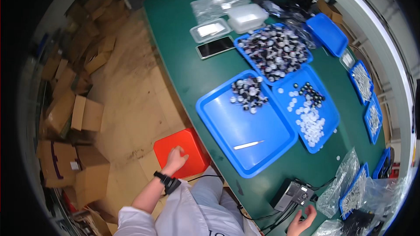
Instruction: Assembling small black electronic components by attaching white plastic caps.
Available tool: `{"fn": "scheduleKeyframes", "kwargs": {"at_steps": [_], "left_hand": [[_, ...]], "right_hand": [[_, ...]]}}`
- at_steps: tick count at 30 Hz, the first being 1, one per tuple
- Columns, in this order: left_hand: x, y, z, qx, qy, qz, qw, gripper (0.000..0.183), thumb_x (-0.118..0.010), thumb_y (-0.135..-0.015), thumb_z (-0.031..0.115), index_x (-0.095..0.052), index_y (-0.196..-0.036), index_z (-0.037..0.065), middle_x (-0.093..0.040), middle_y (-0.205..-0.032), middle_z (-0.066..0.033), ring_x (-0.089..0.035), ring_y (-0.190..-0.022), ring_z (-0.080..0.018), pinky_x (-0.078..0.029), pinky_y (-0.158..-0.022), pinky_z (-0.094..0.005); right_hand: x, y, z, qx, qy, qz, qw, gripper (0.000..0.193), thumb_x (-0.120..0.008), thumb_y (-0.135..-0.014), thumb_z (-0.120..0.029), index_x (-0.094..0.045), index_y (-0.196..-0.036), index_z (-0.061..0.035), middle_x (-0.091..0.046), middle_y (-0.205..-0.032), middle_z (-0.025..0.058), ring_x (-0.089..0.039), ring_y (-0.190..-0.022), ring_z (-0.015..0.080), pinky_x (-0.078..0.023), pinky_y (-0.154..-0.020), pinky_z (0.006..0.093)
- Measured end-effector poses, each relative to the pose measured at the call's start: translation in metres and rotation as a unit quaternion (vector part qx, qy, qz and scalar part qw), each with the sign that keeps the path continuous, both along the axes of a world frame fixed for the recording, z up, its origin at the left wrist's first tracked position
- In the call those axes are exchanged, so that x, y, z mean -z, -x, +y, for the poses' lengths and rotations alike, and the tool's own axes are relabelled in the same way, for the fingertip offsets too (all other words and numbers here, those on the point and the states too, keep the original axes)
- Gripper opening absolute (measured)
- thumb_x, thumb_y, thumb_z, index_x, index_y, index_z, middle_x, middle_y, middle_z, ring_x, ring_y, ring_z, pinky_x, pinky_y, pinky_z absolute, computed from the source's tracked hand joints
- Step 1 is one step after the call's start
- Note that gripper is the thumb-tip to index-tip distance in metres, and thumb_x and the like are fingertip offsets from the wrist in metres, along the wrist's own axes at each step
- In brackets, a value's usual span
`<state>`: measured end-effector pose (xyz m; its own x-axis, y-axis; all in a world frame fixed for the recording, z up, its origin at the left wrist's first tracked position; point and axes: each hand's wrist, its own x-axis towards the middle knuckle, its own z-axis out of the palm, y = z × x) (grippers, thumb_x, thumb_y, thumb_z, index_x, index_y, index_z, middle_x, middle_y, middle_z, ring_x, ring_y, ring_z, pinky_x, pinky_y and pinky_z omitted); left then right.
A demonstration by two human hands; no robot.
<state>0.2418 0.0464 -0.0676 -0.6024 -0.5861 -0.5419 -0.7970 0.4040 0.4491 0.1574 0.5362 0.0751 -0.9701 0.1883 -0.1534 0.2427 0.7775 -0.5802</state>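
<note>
My left hand [176, 161], with a black band on its wrist, hovers over a red plastic stool [192, 142] beside the table. Its fingers are loosely bent and apart, with nothing seen in them. Low at the right, my right hand [302, 223] is open with curved fingers, near a grey metal control box [292, 194] with cables. In front of me lies a blue tray [218, 118] holding a small pile of black-and-white round parts [250, 94] and a thin white pen-like tool [248, 145]. The tray beside it holds white discs [310, 124] and dark shiny beads [311, 95].
A heaped tray of round parts [278, 52] stands farther back on the green table [175, 39], by a phone [215, 47] and a clear plastic container [247, 17]. Small blue trays [361, 81] and plastic bags [339, 188] line the right side. Cardboard boxes [87, 113] crowd the floor at left.
</note>
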Motion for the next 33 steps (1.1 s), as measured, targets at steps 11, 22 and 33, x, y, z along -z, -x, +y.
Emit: {"fn": "scheduleKeyframes", "kwargs": {"at_steps": [11, 22, 33], "left_hand": [[0.137, 0.009, -0.021, 0.077, -0.011, -0.184, 0.98, 0.123, -0.084, -0.052, 0.034, 0.001, -0.14, 0.039, 0.017, -0.145, -0.0201, 0.007, -0.13, -0.0518, -0.023, -0.091, -0.0727], [0.029, -0.054, 0.045, 0.207, -0.562, -0.358, 0.716, 0.072, -0.044, -0.081, 0.065, -0.05, -0.121, 0.005, -0.06, -0.098, -0.0211, -0.061, -0.084, -0.027, -0.05, -0.074, -0.0374], [-0.154, 0.066, 0.107, 0.702, -0.079, 0.035, 0.707, 0.02, -0.054, -0.07, 0.008, -0.057, -0.089, 0.002, -0.061, -0.068, -0.0184, -0.061, -0.066, -0.0325, -0.045, -0.054, -0.0446]], "right_hand": [[0.073, -0.026, -0.164, -0.561, -0.3, -0.007, 0.772, 0.095, -0.067, -0.067, -0.034, -0.017, -0.133, 0.0114, -0.018, -0.135, 0.0361, -0.018, -0.127, 0.049, -0.016, -0.102, 0.058], [0.073, -0.028, -0.157, -0.551, -0.301, -0.028, 0.778, 0.098, -0.068, -0.059, -0.033, -0.021, -0.125, 0.0216, -0.011, -0.133, 0.0439, -0.008, -0.126, 0.0572, -0.007, -0.1, 0.0656], [0.069, -0.018, -0.133, -0.508, -0.207, -0.002, 0.836, 0.092, -0.071, -0.059, -0.034, -0.029, -0.133, 0.0013, -0.021, -0.139, 0.0279, -0.02, -0.13, 0.0406, -0.016, -0.103, 0.0564]]}}
